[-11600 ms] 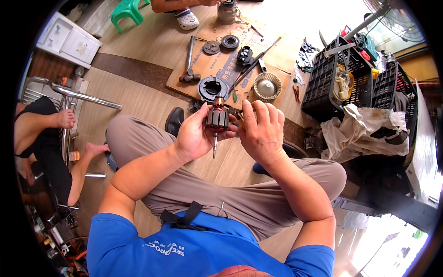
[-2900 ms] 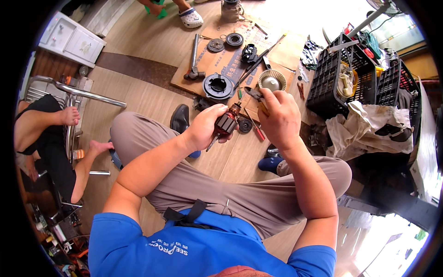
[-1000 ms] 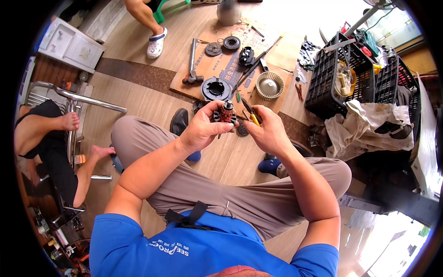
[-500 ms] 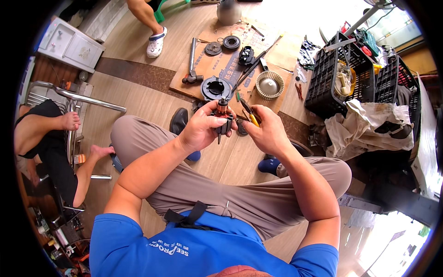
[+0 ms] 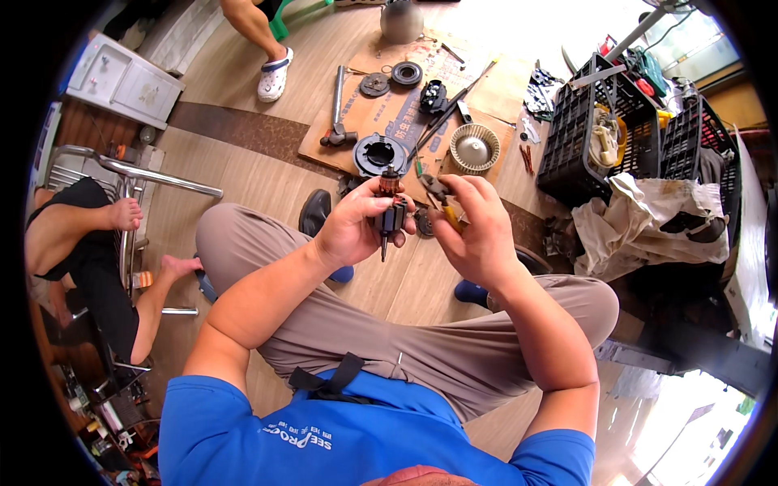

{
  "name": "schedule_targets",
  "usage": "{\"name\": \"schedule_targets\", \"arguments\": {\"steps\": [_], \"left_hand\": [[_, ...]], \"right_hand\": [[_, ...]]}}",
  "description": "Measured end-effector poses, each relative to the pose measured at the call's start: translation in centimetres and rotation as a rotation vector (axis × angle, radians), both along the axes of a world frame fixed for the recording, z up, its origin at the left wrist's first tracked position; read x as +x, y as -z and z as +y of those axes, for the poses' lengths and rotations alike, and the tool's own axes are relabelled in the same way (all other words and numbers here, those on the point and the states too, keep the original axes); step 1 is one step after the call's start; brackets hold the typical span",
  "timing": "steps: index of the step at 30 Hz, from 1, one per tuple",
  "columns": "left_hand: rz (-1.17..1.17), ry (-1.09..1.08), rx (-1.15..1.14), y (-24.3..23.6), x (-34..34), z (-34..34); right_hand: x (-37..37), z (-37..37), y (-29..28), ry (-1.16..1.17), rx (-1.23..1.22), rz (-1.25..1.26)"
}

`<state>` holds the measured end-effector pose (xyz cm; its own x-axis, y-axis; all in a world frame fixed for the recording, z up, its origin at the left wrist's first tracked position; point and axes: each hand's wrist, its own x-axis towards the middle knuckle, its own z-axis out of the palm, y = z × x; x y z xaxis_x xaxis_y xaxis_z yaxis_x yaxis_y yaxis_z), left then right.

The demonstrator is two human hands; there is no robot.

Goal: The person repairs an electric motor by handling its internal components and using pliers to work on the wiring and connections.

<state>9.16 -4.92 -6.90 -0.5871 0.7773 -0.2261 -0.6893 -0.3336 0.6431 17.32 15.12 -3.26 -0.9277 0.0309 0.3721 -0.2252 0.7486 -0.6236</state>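
- Holding the motor armature [image 5: 392, 217] is the left hand [image 5: 356, 220], its fingers curled around the core; the copper end points up, away from the body, and the bare shaft hangs below the fingers.
- The right hand [image 5: 478, 223] has its fingers wrapped around the yellow-handled pliers [image 5: 435, 188], just beside the armature; whether the pliers' jaws are parted is too small to tell.
- A second ago the armature's copper end was tipped toward the camera; now the body shows lengthwise, core and shaft both in view.
- The pliers have swung too, their head showing broader than half a second ago.
- My judgement: the turn lays the armature's side open to view, while the pliers appear clear of it, so no tool seems to be working on it at this instant.
- Beyond the hands, the cardboard [image 5: 502, 113] bears a hammer [image 5: 339, 113], a ring-shaped housing [image 5: 362, 158] and a fan wheel [image 5: 474, 149].
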Motion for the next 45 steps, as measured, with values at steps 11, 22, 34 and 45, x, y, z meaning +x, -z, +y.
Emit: {"name": "schedule_targets", "arguments": {"steps": [11, 22, 34, 45], "left_hand": [[-0.215, -0.033, 0.046, 0.2, -0.7, 0.3], [-0.075, -0.073, 0.048, 0.3, -0.5, 0.3], [-0.09, -0.003, 0.119, 0.3, -0.6, 0.2], [0.157, -0.143, -0.304, 1.1, -0.1, 1.3]], "right_hand": [[-0.3, 0.2, 0.5, 0.032, -1.242, -0.965], [0.2, -0.6, 0.5, 0.021, -0.057, -0.291], [0.2, -0.6, 0.9, 0.056, 0.027, -0.303], [-2.6, 8.2, 14.5, 0.301, 0.259, -0.842]]}}
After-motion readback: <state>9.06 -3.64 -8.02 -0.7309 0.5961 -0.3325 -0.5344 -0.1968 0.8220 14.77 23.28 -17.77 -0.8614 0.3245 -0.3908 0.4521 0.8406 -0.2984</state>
